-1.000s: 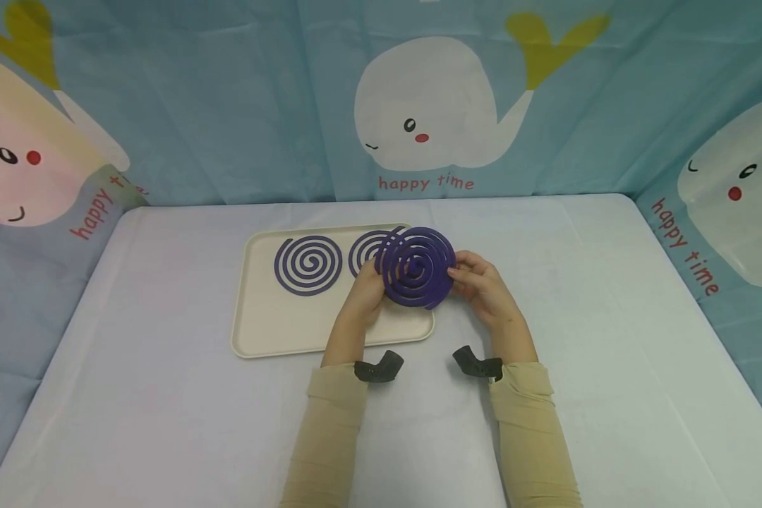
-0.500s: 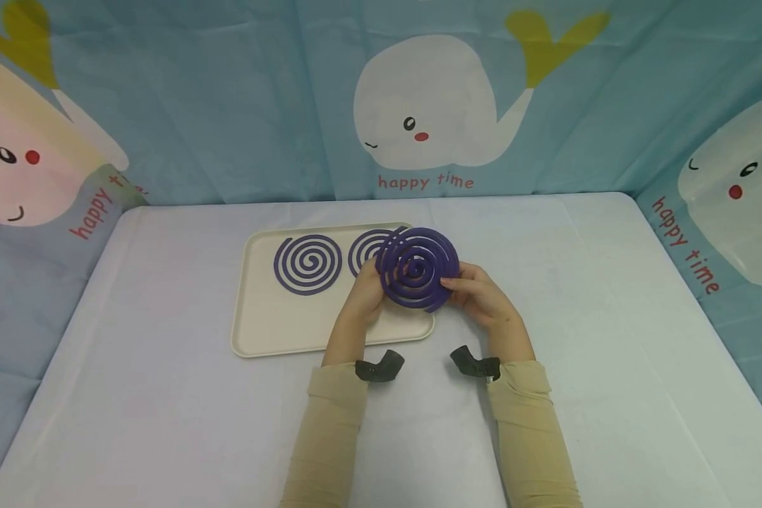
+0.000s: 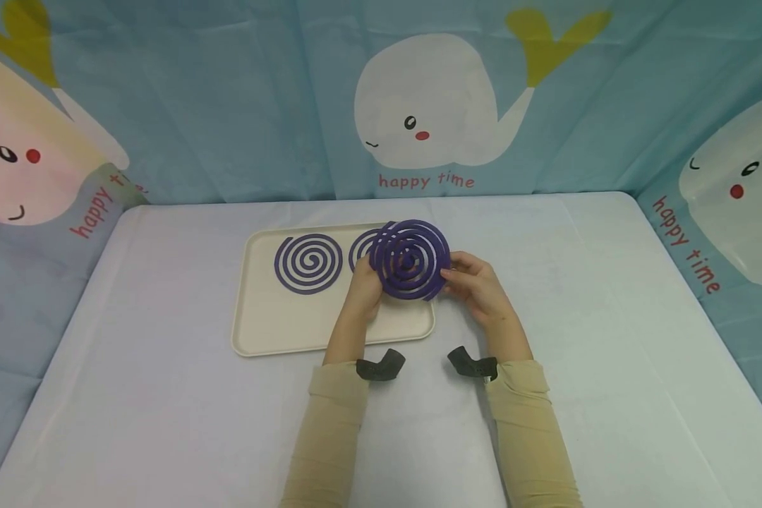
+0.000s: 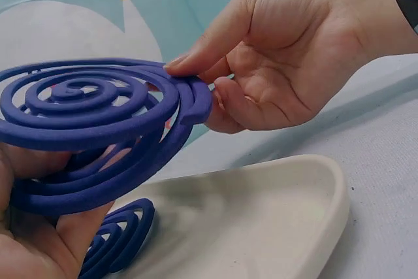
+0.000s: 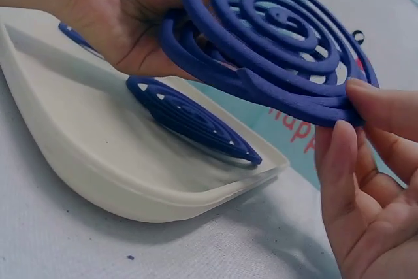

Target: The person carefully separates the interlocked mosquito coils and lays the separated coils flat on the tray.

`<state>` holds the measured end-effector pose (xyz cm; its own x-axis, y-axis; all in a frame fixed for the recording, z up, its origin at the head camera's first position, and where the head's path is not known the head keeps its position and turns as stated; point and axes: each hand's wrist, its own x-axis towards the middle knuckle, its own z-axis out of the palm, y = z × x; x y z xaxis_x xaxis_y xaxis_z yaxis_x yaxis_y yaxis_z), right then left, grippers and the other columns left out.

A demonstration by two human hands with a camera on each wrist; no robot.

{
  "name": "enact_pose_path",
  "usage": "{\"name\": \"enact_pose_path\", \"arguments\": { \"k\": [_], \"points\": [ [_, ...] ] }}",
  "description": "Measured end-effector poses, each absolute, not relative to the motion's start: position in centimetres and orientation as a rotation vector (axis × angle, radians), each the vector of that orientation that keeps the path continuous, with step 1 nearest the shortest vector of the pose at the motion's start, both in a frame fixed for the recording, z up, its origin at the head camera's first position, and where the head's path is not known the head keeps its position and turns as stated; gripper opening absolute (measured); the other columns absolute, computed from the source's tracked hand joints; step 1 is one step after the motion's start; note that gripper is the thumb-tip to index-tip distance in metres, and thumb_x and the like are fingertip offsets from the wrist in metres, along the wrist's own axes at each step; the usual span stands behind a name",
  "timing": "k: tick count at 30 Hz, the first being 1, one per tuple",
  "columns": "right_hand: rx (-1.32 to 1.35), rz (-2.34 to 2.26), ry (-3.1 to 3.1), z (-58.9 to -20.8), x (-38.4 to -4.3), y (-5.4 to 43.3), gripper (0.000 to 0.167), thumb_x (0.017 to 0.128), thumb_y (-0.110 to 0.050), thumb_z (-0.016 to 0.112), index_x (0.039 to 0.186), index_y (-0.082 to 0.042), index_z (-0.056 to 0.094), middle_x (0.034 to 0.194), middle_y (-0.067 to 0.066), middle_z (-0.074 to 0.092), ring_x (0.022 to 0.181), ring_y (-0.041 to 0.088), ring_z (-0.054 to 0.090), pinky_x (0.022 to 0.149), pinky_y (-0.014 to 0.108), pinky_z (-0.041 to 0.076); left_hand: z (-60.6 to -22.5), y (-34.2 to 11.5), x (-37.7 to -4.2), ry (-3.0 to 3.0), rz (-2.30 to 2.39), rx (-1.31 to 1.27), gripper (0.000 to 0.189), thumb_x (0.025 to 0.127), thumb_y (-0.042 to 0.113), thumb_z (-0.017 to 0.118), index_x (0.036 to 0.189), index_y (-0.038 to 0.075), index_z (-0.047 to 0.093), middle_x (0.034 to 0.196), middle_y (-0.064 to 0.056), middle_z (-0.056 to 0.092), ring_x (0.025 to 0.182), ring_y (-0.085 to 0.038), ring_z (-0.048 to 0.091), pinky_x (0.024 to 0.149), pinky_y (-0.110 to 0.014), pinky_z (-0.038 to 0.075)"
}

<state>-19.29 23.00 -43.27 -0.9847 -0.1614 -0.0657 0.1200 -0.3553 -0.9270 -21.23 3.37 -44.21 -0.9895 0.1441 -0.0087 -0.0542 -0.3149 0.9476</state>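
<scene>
Both hands hold a pair of nested purple-blue mosquito coils (image 3: pixel 409 260) above the right part of a cream tray (image 3: pixel 286 331). My left hand (image 3: pixel 362 293) grips their left side, its fingers partly hidden behind the coils. At the right edge, the thumb and fingers of my right hand (image 3: pixel 480 291) pinch the rim. In the left wrist view the upper coil (image 4: pixel 85 136) stands apart from the lower coil (image 4: pixel 85 200) on the left, while their strands meet near the right fingertips. The right wrist view shows the same pair tilted, with overlapping strands (image 5: pixel 287 99).
A single mosquito coil (image 3: pixel 311 262) lies flat in the tray's back left. Another coil (image 5: pixel 196 119) lies in the tray, partly covered by the held pair in the head view. White cloth (image 3: pixel 165 409) covers the table; a blue whale-print curtain (image 3: pixel 228 106) hangs behind.
The held coils have shifted slightly left and away from me. The right hand has changed its pinch along the rim, while the left hand keeps its grip. The coils in the tray have not moved.
</scene>
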Motion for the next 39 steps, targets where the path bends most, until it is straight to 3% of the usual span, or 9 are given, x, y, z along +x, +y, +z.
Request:
{"name": "enact_pose_path", "arguments": {
  "k": [6, 14, 19, 28, 35, 39],
  "points": [
    [-0.034, -2.488, 1.734, -43.1, -19.4, 22.8, 0.036, 0.084, 0.018, 0.051, 0.087, -0.013, 0.069, 0.078, 0.001, 0.066, 0.066, 0.011, 0.06, 0.058, 0.021, 0.052, -44.2, 3.4, -21.3, 1.81, 2.444, 0.109, 0.02, 0.092, 0.011, 0.058, 0.073, 0.014, 0.053, 0.068, 0.005, 0.043, 0.062, -0.008, 0.038, 0.059, -0.02, 0.038],
    [-0.094, -2.578, 1.73, -42.9, -19.5, 23.1, 0.041, 0.083, 0.021, 0.047, 0.089, -0.013, 0.069, 0.077, 0.001, 0.061, 0.065, 0.01, 0.057, 0.057, 0.02, 0.051, -44.1, 3.3, -21.4, 1.841, 2.421, 0.081, 0.011, 0.091, 0.012, 0.06, 0.08, 0.013, 0.057, 0.078, 0.003, 0.05, 0.075, -0.01, 0.046, 0.072, -0.024, 0.044],
    [-0.119, -2.537, 1.747, -42.7, -19.6, 23.2, 0.032, 0.084, 0.016, 0.053, 0.089, -0.012, 0.068, 0.077, 0.001, 0.063, 0.064, 0.011, 0.058, 0.057, 0.021, 0.051, -43.9, 3.2, -21.4, 1.765, 2.438, 0.098, 0.004, 0.09, 0.01, 0.061, 0.087, 0.008, 0.06, 0.085, 0.002, 0.054, 0.081, -0.011, 0.05, 0.077, -0.025, 0.046],
    [0.025, -2.572, 1.74, -42.5, -19.8, 23.3, 0.034, 0.088, 0.014, 0.049, 0.083, -0.014, 0.068, 0.078, -0.001, 0.064, 0.063, 0.01, 0.057, 0.056, 0.02, 0.048, -43.7, 2.9, -21.3, 1.626, 2.45, 0.181, 0.01, 0.092, 0.01, 0.059, 0.082, 0.012, 0.059, 0.078, 0.003, 0.058, 0.071, -0.008, 0.057, 0.072, -0.021, 0.049],
    [-0.013, -2.392, 1.761, -42.4, -19.5, 23.2, 0.029, 0.095, 0.001, 0.046, 0.087, -0.016, 0.068, 0.078, -0.002, 0.067, 0.067, 0.01, 0.062, 0.057, 0.023, 0.053, -43.6, 2.6, -21.2, 1.514, 2.505, 0.139, 0.019, 0.091, 0.006, 0.057, 0.074, 0.012, 0.055, 0.07, 0.004, 0.054, 0.061, -0.007, 0.052, 0.06, -0.018, 0.047],
    [-0.032, -2.322, 1.849, -42.8, -19.2, 22.8, 0.022, 0.094, -0.001, 0.051, 0.087, -0.015, 0.067, 0.076, -0.001, 0.069, 0.065, 0.011, 0.064, 0.057, 0.024, 0.055, -43.6, 2.3, -20.9, 1.515, 2.48, 0.117, 0.017, 0.092, 0.006, 0.058, 0.075, 0.011, 0.056, 0.072, 0.004, 0.054, 0.063, -0.007, 0.052, 0.063, -0.018, 0.047]
  ]
}}
